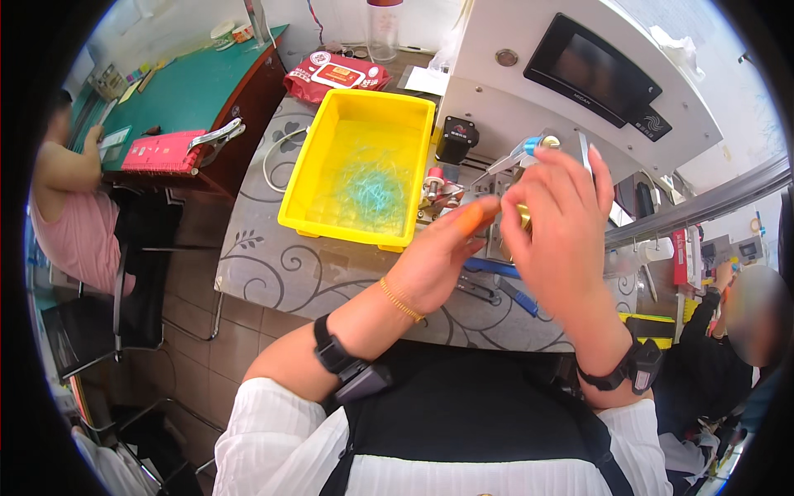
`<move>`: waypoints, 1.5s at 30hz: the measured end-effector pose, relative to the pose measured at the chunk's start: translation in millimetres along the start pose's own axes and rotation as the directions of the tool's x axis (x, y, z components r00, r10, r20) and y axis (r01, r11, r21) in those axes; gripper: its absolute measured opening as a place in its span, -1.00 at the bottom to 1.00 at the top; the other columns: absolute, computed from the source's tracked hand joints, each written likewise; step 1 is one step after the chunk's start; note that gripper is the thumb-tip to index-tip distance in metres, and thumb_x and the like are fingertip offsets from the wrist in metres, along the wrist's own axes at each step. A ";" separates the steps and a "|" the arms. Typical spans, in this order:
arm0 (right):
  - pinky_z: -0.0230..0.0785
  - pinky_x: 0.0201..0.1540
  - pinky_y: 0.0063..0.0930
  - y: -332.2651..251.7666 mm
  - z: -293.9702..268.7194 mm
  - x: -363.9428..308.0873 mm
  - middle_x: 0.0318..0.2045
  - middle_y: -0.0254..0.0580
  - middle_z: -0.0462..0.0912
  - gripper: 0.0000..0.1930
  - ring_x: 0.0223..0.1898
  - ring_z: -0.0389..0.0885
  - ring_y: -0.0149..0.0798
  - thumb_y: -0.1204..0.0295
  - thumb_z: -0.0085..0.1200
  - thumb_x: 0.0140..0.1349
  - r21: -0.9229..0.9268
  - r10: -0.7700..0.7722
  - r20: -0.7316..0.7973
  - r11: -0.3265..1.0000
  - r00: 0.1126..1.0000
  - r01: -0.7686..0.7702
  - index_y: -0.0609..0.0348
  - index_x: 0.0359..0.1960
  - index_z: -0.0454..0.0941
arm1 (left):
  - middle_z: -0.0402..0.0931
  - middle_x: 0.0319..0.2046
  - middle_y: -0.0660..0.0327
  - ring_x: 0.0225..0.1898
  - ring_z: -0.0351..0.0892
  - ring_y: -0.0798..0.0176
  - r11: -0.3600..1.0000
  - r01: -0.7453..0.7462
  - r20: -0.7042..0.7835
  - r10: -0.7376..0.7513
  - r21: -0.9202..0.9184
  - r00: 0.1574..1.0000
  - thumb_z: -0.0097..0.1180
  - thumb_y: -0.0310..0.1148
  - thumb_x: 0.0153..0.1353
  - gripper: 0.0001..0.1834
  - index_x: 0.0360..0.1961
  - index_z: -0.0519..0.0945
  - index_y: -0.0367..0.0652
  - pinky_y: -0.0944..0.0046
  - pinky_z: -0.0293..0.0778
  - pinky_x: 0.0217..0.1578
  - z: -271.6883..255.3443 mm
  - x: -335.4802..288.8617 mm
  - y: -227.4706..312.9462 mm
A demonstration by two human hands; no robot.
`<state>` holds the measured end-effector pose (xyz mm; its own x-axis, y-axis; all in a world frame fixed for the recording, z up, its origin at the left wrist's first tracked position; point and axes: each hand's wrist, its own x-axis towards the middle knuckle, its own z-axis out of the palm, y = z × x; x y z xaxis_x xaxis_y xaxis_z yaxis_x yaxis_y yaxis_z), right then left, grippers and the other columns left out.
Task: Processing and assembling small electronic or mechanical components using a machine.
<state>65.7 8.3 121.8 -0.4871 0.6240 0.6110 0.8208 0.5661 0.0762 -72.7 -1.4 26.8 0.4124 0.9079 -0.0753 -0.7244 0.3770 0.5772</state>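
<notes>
Both hands meet in front of a bench machine. My left hand (pixel 442 258), an orange cover on one finger, has its fingers pressed together near small red-and-metal fittings (pixel 433 183). Thumb and forefinger of my right hand (pixel 561 227) are pinched by a brass-coloured part (pixel 523 217), the other fingers raised. Whatever either hand holds is too small or hidden to make out. Just beyond them, a dispensing needle with a blue fitting (pixel 529 147) points down to the left. To the left stands a yellow bin (pixel 296 178) holding a tangle of thin teal strands (pixel 372 190).
The machine's dark screen (pixel 591 70) and black motor (pixel 456 140) stand behind. A red wipes packet (pixel 335 76) and clear jar (pixel 383 33) sit past the bin. A blue-handled tool (pixel 519 299) lies near the front edge. People sit at far left (pixel 83 219) and far right (pixel 719 372).
</notes>
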 end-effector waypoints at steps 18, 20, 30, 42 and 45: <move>0.39 -0.06 -0.31 4.5 -18.8 -111.7 -0.23 -0.30 0.58 -0.69 -0.10 0.56 -0.20 0.48 0.31 -0.04 0.458 -0.078 0.114 0.889 0.990 0.017 0.08 -0.20 0.61 | 0.56 -0.50 0.25 -0.51 0.55 0.37 0.765 -0.024 -0.328 0.304 0.643 0.894 0.02 -0.38 0.35 -0.87 -0.34 0.45 -0.20 0.39 0.46 -0.37 1.6 -20.0 33.0; 0.39 -0.09 -0.31 11.5 -13.6 -131.0 -0.24 -0.29 0.58 -0.71 -0.13 0.56 -0.19 0.49 0.30 -0.05 0.452 -0.038 0.126 0.892 0.991 -0.023 0.08 -0.22 0.61 | 0.55 -0.53 0.24 -0.52 0.55 0.39 0.692 -0.040 -0.306 0.369 0.720 0.878 0.03 -0.46 0.28 -0.92 -0.34 0.45 -0.24 0.40 0.47 -0.41 -6.7 -18.0 31.0; 0.42 -0.19 -0.27 37.1 5.9 -197.2 -0.35 -0.22 0.60 -0.76 -0.27 0.56 -0.12 0.50 0.28 -0.02 0.398 0.222 0.119 0.882 0.968 -0.252 0.09 -0.26 0.59 | 0.46 -0.57 0.28 -0.60 0.42 0.44 0.542 -0.197 -0.179 0.562 0.817 0.807 -0.05 -0.55 0.20 -0.93 -0.32 0.48 -0.24 0.42 0.38 -0.54 -16.2 -3.3 18.9; 0.38 -0.28 -0.34 48.4 27.8 -221.6 -0.44 -0.28 0.52 -0.82 -0.37 0.51 -0.20 0.45 0.21 0.05 0.507 0.301 -0.019 0.825 0.953 -0.251 0.12 -0.27 0.57 | 0.53 -0.25 0.26 -0.49 0.33 0.54 0.452 -0.193 -0.122 0.579 0.871 0.807 -0.10 -0.37 0.36 -0.58 0.20 0.41 -0.30 0.52 0.29 -0.49 -39.6 -9.0 23.5; 0.38 -0.26 -0.35 50.4 27.5 -222.8 -0.41 -0.27 0.53 -0.81 -0.35 0.51 -0.21 0.46 0.20 0.05 0.537 0.303 -0.005 0.805 0.953 -0.253 0.13 -0.26 0.57 | 0.53 -0.26 0.28 -0.48 0.30 0.55 0.502 -0.159 -0.198 0.584 0.850 0.787 -0.10 -0.38 0.37 -0.58 0.22 0.39 -0.29 0.52 0.26 -0.47 -33.7 -8.2 20.9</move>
<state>207.4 -87.4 -32.2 -0.2138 0.7633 0.6096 0.6237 0.5870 -0.5162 -109.8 5.2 12.1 -0.2079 0.9712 0.1167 0.0402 -0.1107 0.9930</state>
